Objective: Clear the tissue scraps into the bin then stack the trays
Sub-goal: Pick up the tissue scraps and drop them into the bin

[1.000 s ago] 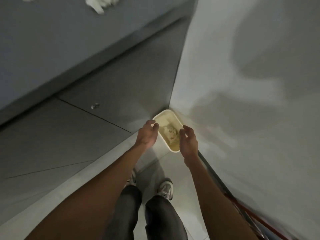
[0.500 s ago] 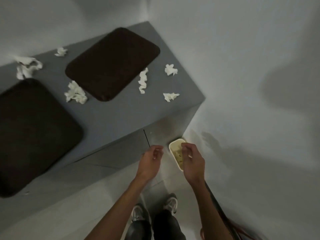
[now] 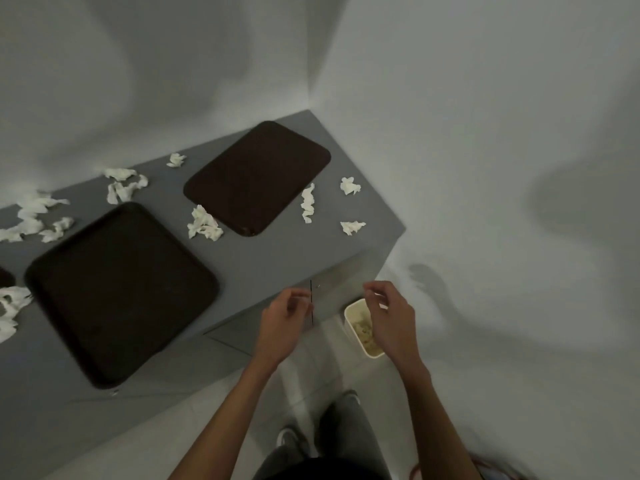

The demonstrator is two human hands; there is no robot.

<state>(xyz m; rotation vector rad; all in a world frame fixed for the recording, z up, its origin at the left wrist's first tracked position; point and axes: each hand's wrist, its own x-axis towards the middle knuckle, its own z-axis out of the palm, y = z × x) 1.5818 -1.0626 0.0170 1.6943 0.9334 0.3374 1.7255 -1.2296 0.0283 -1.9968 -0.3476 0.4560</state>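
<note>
1. Legs in dark trousers (image 3: 346,427) and one grey shoe (image 3: 290,441) stood on the pale floor (image 3: 194,424) at the lower edge of the view.
2. Both bare forearms reached forward from the lower edge. The left hand (image 3: 285,322) hung in front of the counter's front face with its fingers loosely curled, and nothing showed in its grasp.
3. The right hand (image 3: 393,318) hovered directly over the bin, fingers curled downward and thumb close to the forefinger. A pale patch showed between them; whether it was a held scrap or the bin's rim could not be told.
4. The cream bin (image 3: 356,327) stood on the floor in the gap between the counter's end and the wall, partly covered by the right hand, with crumpled scraps visible inside.
5. The grey counter (image 3: 263,258) filled the left half of the view and bore two dark brown trays, well apart and unstacked. The near tray (image 3: 121,292) lay toward the front edge. The far tray (image 3: 258,176) lay toward the back corner.
6. White tissue scraps lay on the counter:
   - one (image 3: 204,226) between the two trays;
   - three (image 3: 308,202) on the far tray's right;
   - several (image 3: 124,183) behind the near tray;
   - more (image 3: 12,304) at the left edge.
7. Plain grey walls (image 3: 485,98) met in a corner behind the counter.
</note>
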